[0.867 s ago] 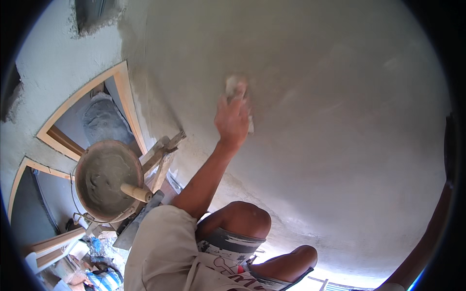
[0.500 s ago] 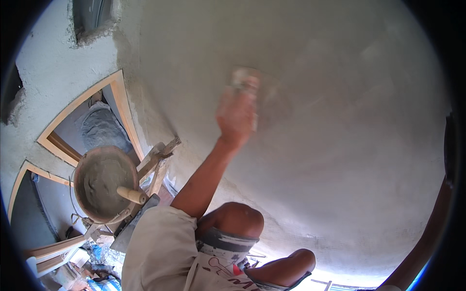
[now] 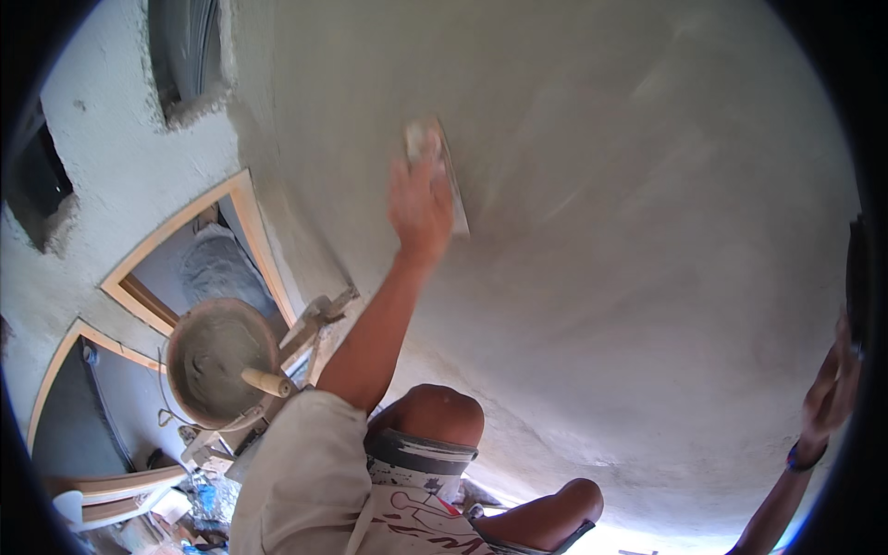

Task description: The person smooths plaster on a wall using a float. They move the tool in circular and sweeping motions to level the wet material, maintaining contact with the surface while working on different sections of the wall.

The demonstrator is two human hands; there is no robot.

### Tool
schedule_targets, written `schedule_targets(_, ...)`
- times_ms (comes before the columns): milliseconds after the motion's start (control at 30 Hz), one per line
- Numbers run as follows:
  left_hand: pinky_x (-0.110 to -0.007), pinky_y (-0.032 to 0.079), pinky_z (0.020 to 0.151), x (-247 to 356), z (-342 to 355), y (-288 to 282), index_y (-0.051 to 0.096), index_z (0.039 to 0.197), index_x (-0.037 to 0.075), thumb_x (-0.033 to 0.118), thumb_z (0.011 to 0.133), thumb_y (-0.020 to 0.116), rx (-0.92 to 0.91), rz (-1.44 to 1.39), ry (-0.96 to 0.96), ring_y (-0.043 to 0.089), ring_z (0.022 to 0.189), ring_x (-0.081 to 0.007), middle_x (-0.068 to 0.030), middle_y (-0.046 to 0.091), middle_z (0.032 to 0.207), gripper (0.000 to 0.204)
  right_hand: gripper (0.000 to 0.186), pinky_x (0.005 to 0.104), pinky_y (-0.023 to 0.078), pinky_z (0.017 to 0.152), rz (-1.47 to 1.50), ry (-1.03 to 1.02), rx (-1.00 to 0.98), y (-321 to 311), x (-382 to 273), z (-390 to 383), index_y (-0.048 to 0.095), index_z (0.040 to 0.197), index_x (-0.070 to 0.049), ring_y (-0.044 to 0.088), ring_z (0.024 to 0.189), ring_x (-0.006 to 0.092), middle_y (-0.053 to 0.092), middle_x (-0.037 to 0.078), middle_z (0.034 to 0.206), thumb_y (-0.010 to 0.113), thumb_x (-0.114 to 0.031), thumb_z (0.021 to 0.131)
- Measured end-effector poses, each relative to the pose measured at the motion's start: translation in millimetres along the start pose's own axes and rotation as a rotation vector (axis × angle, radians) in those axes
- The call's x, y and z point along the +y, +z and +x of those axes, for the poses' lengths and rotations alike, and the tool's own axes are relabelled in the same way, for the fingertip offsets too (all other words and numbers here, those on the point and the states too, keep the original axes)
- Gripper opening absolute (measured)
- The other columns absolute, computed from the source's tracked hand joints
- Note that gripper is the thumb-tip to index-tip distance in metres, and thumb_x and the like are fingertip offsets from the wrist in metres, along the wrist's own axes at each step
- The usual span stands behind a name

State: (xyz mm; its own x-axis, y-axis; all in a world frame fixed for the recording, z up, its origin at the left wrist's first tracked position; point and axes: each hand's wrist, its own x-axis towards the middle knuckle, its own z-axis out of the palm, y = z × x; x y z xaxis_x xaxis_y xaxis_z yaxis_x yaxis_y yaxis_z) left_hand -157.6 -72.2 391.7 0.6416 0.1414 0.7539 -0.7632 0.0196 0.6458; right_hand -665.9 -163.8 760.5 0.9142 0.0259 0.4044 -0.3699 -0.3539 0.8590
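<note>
While the left hand [image 3: 421, 213], curled round the trowel [image 3: 458, 209], held it to the wall [image 3: 647, 231], presumably for flat contact, the bucket [image 3: 178, 338] stood near, apparently for easy reach, and I couldn't tell whether the right hand [image 3: 830, 393] gripped anything.

Looks like the inside of a building under construction, judging by a broad grey plastered wall [image 3: 629, 250], a paler wall [image 3: 139, 194] with ragged openings [image 3: 185, 60] above the corners of bare wooden frames [image 3: 254, 222], a bucket [image 3: 271, 344] of wet mortar [image 3: 213, 361] beside rough timbers [image 3: 319, 319], and jumbled materials [image 3: 208, 499] strewn below.
</note>
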Motion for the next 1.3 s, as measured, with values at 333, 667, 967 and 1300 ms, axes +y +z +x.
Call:
schedule_targets(333,-0.040,0.052,0.071,42.0,47.7,-1.2,0.061,0.133,0.024,0.016,0.089,0.062,-0.059,0.019,-0.096,0.061,0.083,-0.0313,-0.0112,0.060,0.104,0.045,0.039,0.0663,0.039,0.103,0.266,-0.133,0.151,-30.7,-114.3,-47.8,0.053,0.135,-0.014,0.051,0.127,0.0436,0.063,0.014,0.128,0.030,-0.023,0.104)
schedule_targets(667,-0.040,0.052,0.065,92.4,96.5,6.0,0.058,0.135,0.027,0.020,0.092,0.058,-0.074,0.136,0.275,0.062,0.080,-0.0291,-0.0116,0.060,0.101,0.043,0.039,0.0645,0.037,0.103,0.390,-0.039,0.131,-18.9,-124.8,-78.5,0.053,0.136,-0.013,0.055,0.121,0.0438,0.064,0.018,0.117,0.032,-0.027,0.105)
schedule_targets(967,-0.042,0.052,0.069,111.4,48.1,4.2,0.057,0.135,0.025,0.019,0.097,0.051,-0.168,0.114,0.495,0.061,0.083,-0.0318,-0.0123,0.059,0.098,0.039,0.038,0.0614,0.040,0.098,0.519,0.072,0.180,-14.2,-141.6,-87.5,0.056,0.128,-0.009,0.057,0.117,0.0420,0.065,0.018,0.101,0.038,-0.006,0.095)
schedule_targets(1300,-0.041,0.052,0.088,101.8,63.4,15.7,0.059,0.136,0.028,0.023,0.094,0.057,-0.161,0.093,0.408,0.064,0.097,-0.0341,-0.0120,0.066,0.112,0.042,0.041,0.0602,0.043,0.094,0.584,0.087,0.158,-10.5,-166.3,-89.0,0.058,0.125,-0.012,0.058,0.113,0.0397,0.066,0.016,0.099,0.041,-0.003,0.089)
